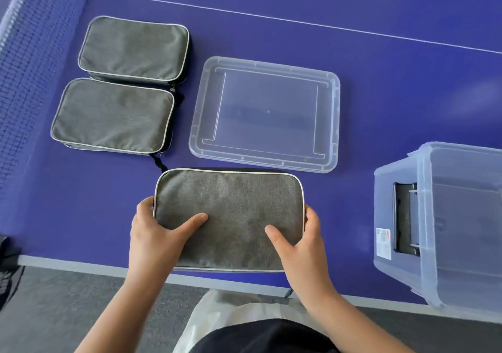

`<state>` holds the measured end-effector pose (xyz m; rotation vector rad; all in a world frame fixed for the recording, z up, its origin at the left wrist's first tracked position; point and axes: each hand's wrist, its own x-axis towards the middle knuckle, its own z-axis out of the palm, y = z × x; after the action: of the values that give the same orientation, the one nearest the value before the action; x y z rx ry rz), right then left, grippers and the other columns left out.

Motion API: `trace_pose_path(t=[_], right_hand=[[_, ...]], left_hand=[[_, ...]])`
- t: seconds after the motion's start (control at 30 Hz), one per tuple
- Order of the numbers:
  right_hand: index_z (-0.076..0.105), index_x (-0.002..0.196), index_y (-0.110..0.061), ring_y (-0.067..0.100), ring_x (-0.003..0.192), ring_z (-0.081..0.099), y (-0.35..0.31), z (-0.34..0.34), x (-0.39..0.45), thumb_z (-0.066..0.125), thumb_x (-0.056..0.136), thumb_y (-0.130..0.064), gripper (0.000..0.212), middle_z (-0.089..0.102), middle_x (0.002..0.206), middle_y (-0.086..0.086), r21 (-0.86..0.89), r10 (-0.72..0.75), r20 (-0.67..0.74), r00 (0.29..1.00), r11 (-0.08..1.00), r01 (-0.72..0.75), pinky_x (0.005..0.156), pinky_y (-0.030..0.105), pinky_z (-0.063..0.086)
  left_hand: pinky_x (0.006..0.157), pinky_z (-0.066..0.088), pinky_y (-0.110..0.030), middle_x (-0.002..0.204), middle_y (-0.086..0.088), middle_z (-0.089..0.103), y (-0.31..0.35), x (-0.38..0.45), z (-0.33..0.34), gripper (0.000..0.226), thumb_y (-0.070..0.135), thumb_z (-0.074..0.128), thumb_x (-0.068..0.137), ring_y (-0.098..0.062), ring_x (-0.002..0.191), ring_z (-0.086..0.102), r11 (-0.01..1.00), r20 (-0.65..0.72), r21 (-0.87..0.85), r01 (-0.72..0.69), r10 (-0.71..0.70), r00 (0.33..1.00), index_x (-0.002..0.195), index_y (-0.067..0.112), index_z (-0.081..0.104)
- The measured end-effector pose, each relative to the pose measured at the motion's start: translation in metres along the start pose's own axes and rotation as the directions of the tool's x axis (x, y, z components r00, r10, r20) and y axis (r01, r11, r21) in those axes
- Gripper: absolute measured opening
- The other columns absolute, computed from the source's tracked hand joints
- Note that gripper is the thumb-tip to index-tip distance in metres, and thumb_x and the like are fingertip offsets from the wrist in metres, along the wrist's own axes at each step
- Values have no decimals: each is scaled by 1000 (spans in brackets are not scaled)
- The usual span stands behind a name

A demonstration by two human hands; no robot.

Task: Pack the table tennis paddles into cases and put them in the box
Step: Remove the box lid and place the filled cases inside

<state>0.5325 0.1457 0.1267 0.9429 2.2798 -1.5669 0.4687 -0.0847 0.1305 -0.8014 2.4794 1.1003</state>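
Three grey fabric cases lay on the blue table tennis table. Two of them sat side by side at the far left, close to the net: the far case and the middle case, their long edges just beside each other, both closed and flat. The near case rested by the table's near edge, and both hands gripped it. The left hand clasped its left end, thumb pressed flat on the top face and fingers curled round the edge beneath, hidden from view. The right hand mirrored that on the right end, thumb on top and fingers wrapped around the side. Whether the case was lifted off the surface or still resting on it could not be told. A black zipper pull strap trailed from the near right corner of the middle case toward the held one. Just beyond the near case, to the right of the two others, a clear plastic lid lay flat on the table. At the right edge stood a clear plastic box, open at the top, with a black latch handle and a white label on its left wall. No paddles were visible outside the cases.
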Motion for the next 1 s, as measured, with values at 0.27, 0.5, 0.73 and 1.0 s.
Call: trace_pose_path(t=[0.27, 0.5, 0.73, 1.0], right_hand=[[43, 140, -38, -1, 111, 60, 2, -124, -20, 72, 80, -49, 68, 57, 127, -19, 44, -36, -126, 991, 998, 41, 92, 25, 52], [52, 128, -42, -4, 105, 60, 19, -254, -23, 73, 80, -45, 52, 59, 120, -21, 27, -35, -197, 980, 999, 41, 82, 17, 46], [49, 136, -45, -8, 112, 58, 45, -388, -6, 73, 77, -49, 63, 62, 122, -27, 3, -10, -206, 978, 1000, 11, 100, 30, 48], [48, 135, -45, 7, 123, 55, 97, -478, 37, 66, 76, -66, 65, 62, 126, -22, -51, 94, -180, 979, 993, -105, 104, 44, 47]], left_hand=[[72, 49, -34, 116, 13, 53, 83, -84, 36, 75, 59, 85, 57, -10, 100, 57, 988, 83, -83, -129, 136, 987, 115, 45, 38], [65, 49, -29, 109, 20, 53, 153, -160, 102, 69, 52, 85, 63, 2, 92, 57, 973, 195, -124, -194, 216, 957, 114, 44, 39], [58, 46, -14, 103, 22, 59, 217, -232, 175, 53, 43, 83, 69, 14, 82, 60, 954, 355, -180, -240, 290, 889, 105, 48, 45], [71, 59, -31, 103, 13, 64, 259, -271, 255, 37, 49, 76, 75, -2, 84, 66, 964, 545, -47, -262, 245, 802, 102, 41, 52]])
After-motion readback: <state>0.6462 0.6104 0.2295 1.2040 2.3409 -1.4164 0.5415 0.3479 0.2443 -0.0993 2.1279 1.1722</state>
